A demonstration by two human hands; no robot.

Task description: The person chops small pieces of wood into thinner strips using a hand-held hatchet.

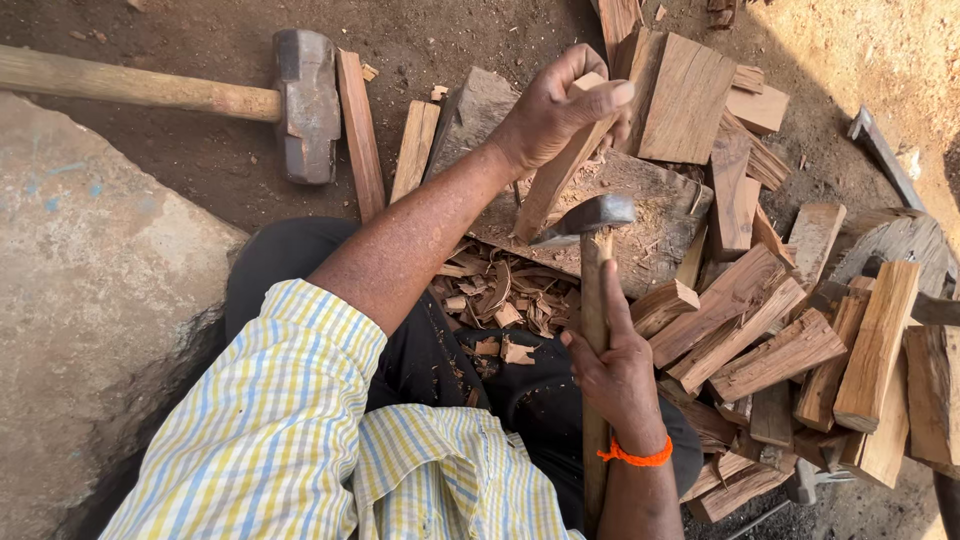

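The left hand (560, 110) grips a wooden stick (556, 170) standing tilted on the chopping block (650, 215). The right hand (615, 370) clasps the hatchet (592, 225), its blade touching the stick.

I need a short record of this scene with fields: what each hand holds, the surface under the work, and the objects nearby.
left hand: holds a wood stick upright on the block
right hand: grips the handle of a hatchet, blade at the stick
work surface: worn chopping block
left side: sledgehammer on the ground, large stone slab
right side: pile of split wood pieces
below block: wood chips
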